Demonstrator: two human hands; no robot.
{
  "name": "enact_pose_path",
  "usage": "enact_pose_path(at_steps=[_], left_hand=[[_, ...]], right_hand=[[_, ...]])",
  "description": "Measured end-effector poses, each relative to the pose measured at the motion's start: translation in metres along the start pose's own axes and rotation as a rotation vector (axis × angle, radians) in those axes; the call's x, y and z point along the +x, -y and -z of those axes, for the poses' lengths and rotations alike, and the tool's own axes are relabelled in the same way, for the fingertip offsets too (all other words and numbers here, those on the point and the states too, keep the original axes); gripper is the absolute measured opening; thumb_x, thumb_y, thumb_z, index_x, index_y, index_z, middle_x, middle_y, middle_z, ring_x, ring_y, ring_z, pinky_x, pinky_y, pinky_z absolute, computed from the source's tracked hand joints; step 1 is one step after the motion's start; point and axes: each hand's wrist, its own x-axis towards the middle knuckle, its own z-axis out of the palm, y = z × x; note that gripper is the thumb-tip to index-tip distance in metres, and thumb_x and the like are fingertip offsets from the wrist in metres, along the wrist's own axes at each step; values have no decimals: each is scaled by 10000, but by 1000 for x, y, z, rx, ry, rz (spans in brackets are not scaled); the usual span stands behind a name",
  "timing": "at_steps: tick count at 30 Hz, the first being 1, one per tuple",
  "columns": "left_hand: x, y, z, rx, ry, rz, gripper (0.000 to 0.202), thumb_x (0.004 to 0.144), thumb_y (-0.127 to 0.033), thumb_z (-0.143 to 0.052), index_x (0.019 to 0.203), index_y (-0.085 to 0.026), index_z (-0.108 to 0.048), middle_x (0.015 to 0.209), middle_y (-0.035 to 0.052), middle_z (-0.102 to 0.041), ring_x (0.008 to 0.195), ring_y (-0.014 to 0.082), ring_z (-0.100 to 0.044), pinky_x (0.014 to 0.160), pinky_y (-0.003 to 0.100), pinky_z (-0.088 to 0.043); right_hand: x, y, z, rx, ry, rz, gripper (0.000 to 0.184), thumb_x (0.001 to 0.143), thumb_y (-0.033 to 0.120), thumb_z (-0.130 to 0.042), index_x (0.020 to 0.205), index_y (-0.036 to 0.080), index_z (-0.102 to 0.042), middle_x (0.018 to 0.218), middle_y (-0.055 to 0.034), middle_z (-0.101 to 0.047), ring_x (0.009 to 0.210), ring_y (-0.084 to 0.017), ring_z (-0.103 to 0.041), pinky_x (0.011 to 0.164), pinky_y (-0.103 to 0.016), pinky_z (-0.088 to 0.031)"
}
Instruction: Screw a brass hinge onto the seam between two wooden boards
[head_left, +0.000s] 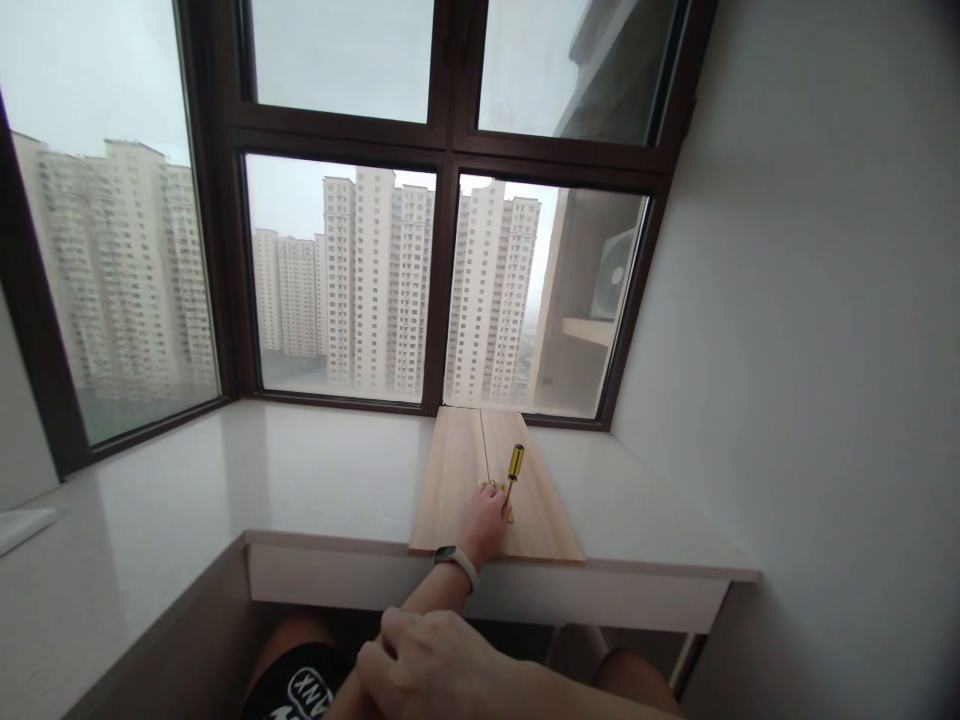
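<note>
My left hand [486, 522], with a watch [457, 566] on its wrist, reaches over two wooden boards [540, 515] lying side by side. A yellow-and-black screwdriver [516, 462] stands tilted, handle up, its shaft at my left fingers, which are closed around it. A brass-coloured hinge [510, 517] lies across the seam under that hand, mostly covered. The screwdriver tip is hidden. Nearer to me, my right hand [439, 660] is closed over my left forearm, its fingers curled around it.
The boards rest on a white windowsill counter [337, 470] and reach its front edge. Brown window frames [441, 280] stand behind, with a white wall [810, 330] at right. A white flat object [26, 525] lies far left. My knees are below the counter.
</note>
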Motion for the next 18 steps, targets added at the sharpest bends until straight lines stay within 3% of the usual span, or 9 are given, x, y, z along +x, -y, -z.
enact_pose_path(at_steps=[9,18], left_hand=[[0,1,-1,-7,-3,-9,186,989,-265,-456,989,-204,-631,1113,90,-607,1089,229,-532,967,359,-428],[0,3,-4,-20,-10,-14,205,988,-263,-447,1032,-209,-640,1126,94,-608,1111,235,-528,1004,364,-411]], right_hand=[[-2,-2,21,38,37,88,221,934,315,-583,1085,154,-573,949,-73,-643,716,-188,-627,457,-248,-343],[-4,0,24,42,42,83,219,968,324,-523,1109,163,-568,973,-68,-637,736,-182,-623,458,-250,-350]])
